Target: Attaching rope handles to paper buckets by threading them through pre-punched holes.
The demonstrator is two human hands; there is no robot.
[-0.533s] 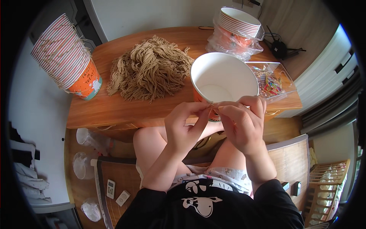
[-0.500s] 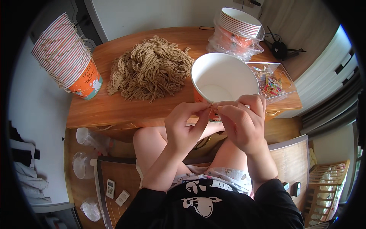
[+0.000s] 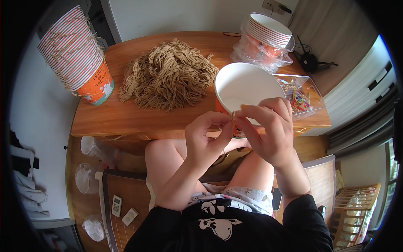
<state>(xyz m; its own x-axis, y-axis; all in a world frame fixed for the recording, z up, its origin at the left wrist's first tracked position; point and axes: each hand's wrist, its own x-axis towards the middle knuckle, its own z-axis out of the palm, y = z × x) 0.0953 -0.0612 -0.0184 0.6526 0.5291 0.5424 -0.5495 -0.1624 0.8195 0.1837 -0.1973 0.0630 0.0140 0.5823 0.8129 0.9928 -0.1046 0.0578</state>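
A white-lined paper bucket (image 3: pixel 248 80) with an orange outside stands at the table's front edge, its open mouth tilted toward me. In front of its near rim, my left hand (image 3: pixel 205 133) pinches the tip of a thin tan cord (image 3: pixel 233 116) between thumb and forefinger. My right hand (image 3: pixel 268 128) is beside it, forefinger and thumb bent in close to the same cord end; whether they grip a strand is too small to tell. A big heap of tan cords (image 3: pixel 170 77) lies left of the bucket.
A tall stack of orange buckets (image 3: pixel 79 63) with cords stands at the table's left end. Nested buckets in clear plastic (image 3: pixel 268 38) are at the back right, near a clear tray (image 3: pixel 304 98) of small packets and a black router (image 3: pixel 310 62). Two remotes (image 3: pixel 116 206) lie low left.
The right forefinger has lifted slightly away from the left fingertips, so the cord tip shows more plainly. My view has shifted a little; the bucket stays in place.
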